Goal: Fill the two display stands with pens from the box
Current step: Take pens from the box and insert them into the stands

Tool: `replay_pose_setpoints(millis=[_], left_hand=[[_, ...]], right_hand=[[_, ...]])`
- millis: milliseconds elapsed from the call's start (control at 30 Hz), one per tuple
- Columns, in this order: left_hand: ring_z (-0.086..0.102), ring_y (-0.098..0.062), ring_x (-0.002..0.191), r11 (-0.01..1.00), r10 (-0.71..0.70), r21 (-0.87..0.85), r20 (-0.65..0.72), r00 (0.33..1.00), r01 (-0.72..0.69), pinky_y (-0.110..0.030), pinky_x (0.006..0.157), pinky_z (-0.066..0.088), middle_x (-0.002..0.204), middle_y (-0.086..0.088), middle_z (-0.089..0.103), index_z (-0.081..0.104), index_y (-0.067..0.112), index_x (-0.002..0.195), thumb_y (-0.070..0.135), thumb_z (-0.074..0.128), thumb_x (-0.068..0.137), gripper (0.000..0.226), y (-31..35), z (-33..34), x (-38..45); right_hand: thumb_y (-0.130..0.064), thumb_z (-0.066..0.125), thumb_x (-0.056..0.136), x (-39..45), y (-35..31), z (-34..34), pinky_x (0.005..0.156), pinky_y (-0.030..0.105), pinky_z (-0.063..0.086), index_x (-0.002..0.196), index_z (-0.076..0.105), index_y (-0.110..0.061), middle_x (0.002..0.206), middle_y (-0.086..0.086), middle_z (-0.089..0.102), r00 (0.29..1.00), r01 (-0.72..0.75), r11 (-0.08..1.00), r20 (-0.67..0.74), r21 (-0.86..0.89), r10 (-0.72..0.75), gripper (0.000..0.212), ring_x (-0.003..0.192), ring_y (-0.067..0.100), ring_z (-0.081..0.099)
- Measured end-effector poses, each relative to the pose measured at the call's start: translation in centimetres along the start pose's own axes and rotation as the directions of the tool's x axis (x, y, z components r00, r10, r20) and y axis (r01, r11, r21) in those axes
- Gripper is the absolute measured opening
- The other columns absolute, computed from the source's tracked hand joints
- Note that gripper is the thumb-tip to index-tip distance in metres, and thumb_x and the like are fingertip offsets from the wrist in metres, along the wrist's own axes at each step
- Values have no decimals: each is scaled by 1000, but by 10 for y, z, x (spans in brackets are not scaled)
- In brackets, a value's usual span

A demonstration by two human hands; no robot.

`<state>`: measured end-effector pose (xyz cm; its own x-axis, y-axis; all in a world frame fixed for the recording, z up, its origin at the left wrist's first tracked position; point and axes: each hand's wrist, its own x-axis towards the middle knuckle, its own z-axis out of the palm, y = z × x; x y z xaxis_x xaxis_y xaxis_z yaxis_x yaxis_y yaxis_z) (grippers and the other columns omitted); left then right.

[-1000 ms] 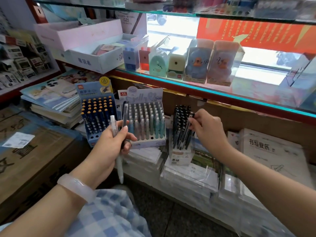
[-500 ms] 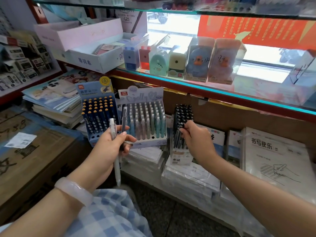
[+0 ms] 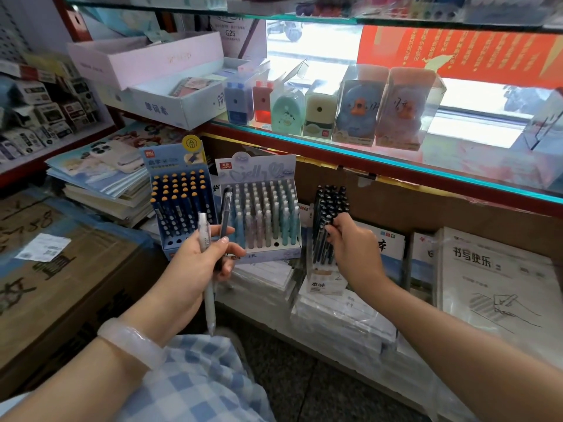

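My left hand (image 3: 201, 263) holds two pens upright: a pale translucent pen (image 3: 207, 269) and a dark pen (image 3: 225, 214). Behind it stand two display stands: a blue stand (image 3: 179, 199) with dark blue, orange-capped pens and a few bare holes in front, and a white stand (image 3: 262, 214) with pastel pens. To the right is a clear box of black pens (image 3: 327, 226). My right hand (image 3: 353, 248) reaches into that box, its fingers curled round the black pens' upper ends.
Wrapped notebook stacks (image 3: 335, 315) lie under the stands and box. A glass shelf (image 3: 396, 159) with boxed sharpeners hangs overhead. Cardboard cartons (image 3: 61, 275) fill the left. Piled books (image 3: 100, 184) sit behind the blue stand. Exercise books (image 3: 493, 284) lie at the right.
My right hand has come down from the top of the black pen box to grip pens at its front. My left hand keeps both pens nearly still.
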<state>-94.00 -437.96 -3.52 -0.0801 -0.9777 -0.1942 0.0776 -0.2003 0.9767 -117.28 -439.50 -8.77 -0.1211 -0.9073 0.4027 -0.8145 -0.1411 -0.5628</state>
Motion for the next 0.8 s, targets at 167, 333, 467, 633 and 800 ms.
replay_pose_setpoints(millis=[167,333,467,633,800], left_hand=[[47,-8,43,1000,-5,0,-21,1000,5,-18,42,40,66,-3,63,53,13,102,5,38,97,17,-4,-5,1],[47,-8,45,1000,-18,-5,-5,1000,18,-18,43,41,70,-5,62,54,13,103,7,39,97,17,-5,0,0],[47,-8,44,999,-28,-31,8,1000,28,-17,41,41,72,-7,62,53,12,104,6,39,97,17,-5,1,-2],[47,-8,45,998,-41,-46,3,999,41,-17,42,42,71,-6,62,54,12,103,7,39,97,17,-4,2,-3],[46,-8,42,997,-43,-70,0,999,43,-17,40,39,66,-5,62,53,11,101,5,38,97,16,-4,6,-2]], right_hand=[[-18,48,97,-2,2,2,50,40,43,89,54,-2,66,11,60,1000,14,1000,-23,21,-14,18,55,25,56],[-14,51,96,-4,4,6,44,24,30,87,55,-3,61,3,53,997,49,999,-67,20,-47,15,49,17,47],[-14,48,97,-4,5,7,43,22,28,82,44,-15,59,-2,48,997,35,998,-64,58,-32,16,46,4,39],[-15,47,97,-2,6,3,45,24,32,84,47,-12,63,1,52,999,36,999,-32,20,-35,14,49,11,43],[-15,49,97,-10,13,9,51,41,44,85,51,-4,68,13,61,999,-20,1000,37,8,20,16,56,28,56]])
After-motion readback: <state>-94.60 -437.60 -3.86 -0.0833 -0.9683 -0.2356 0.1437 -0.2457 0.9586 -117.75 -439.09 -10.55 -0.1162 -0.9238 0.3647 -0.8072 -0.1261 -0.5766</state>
